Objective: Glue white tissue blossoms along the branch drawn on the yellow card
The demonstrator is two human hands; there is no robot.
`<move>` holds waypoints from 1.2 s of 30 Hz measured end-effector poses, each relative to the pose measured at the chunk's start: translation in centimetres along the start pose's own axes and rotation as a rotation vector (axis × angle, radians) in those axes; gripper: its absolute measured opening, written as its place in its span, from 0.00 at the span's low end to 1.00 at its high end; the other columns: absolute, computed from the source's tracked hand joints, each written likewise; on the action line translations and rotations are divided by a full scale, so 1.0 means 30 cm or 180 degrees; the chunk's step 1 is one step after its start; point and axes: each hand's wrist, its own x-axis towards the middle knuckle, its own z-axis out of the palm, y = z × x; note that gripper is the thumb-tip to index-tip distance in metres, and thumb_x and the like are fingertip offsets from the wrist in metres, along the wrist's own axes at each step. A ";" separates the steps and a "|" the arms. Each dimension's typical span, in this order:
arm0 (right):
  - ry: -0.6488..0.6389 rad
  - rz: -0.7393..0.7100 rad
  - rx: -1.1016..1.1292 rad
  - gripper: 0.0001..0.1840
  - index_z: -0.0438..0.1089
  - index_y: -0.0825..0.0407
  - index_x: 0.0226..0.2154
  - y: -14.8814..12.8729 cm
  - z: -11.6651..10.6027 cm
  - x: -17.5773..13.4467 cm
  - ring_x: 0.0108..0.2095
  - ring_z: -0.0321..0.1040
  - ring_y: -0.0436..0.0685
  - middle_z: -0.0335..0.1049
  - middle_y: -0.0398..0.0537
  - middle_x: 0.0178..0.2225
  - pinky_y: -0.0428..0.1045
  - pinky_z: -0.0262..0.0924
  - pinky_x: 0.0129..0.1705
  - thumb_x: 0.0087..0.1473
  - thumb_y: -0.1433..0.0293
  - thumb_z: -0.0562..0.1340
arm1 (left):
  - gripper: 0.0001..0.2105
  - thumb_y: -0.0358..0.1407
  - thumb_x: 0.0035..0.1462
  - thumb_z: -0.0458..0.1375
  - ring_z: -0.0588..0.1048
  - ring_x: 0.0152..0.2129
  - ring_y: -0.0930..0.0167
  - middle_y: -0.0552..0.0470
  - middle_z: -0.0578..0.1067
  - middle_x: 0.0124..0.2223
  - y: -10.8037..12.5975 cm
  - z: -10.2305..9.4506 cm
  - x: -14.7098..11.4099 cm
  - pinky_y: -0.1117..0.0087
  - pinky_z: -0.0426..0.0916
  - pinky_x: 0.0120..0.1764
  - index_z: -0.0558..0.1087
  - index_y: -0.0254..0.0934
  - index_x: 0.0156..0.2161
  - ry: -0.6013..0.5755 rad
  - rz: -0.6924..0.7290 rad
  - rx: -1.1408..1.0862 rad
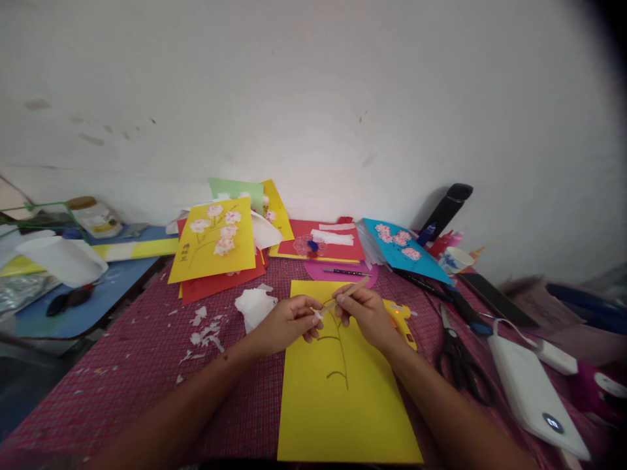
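A yellow paper sheet (343, 418) lies in front of me, with a thin brown branch drawn on it. Above its upper part, both hands work on a narrow pale strip (356, 286) that looks like paper. My left hand (294, 320) pinches its white lower end between thumb and fingertips. Further up the strip, the fingers of my right hand (360, 310) are closed on it, and the far end sticks out past them. A yellow glue gun (399, 310) lies beside my right hand, partly hidden. Crumpled white tissue paper (255, 307) rests left of the sheet.
Finished flower cards, one yellow (210, 241) and one blue (406, 251), lie toward the wall. White scraps (206, 334) are scattered on the checked tablecloth (142, 378). Black scissors (460, 359) and a white power bank (533, 391) lie at right. A pen (347, 271) lies behind.
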 end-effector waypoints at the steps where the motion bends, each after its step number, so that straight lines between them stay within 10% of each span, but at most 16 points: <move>1: -0.0025 -0.0006 -0.0006 0.12 0.71 0.54 0.31 -0.001 0.000 0.000 0.17 0.62 0.48 0.70 0.43 0.21 0.44 0.56 0.19 0.54 0.60 0.66 | 0.17 0.41 0.55 0.62 0.75 0.24 0.74 0.51 0.76 0.32 0.001 0.000 0.000 0.72 0.68 0.28 0.69 0.33 0.45 0.0025 -0.0006 0.0019; 36: 0.0241 0.0046 0.0414 0.08 0.73 0.54 0.29 0.020 0.000 -0.003 0.17 0.60 0.48 0.67 0.41 0.18 0.44 0.52 0.19 0.54 0.66 0.65 | 0.22 0.44 0.52 0.64 0.76 0.24 0.73 0.49 0.77 0.32 0.020 0.000 -0.006 0.72 0.70 0.27 0.68 0.31 0.46 0.0081 -0.0087 -0.0221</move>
